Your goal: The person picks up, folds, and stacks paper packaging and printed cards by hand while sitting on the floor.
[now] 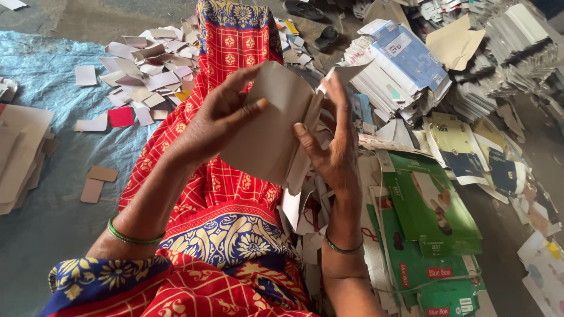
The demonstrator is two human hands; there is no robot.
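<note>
Cardboard scraps point(147, 70) lie far left on the blue tarp point(59, 176); green cartons point(432, 205) lie near right. Both hands are raised over the lap. The left hand point(214, 120) and right hand point(332, 147) each pinch closed on the grey card point(270, 129), centre.

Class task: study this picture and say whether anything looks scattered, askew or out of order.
Yes. Loose card offcuts lie scattered unevenly on the blue sheet. The left hand and right hand hold a folded grey card.
</note>
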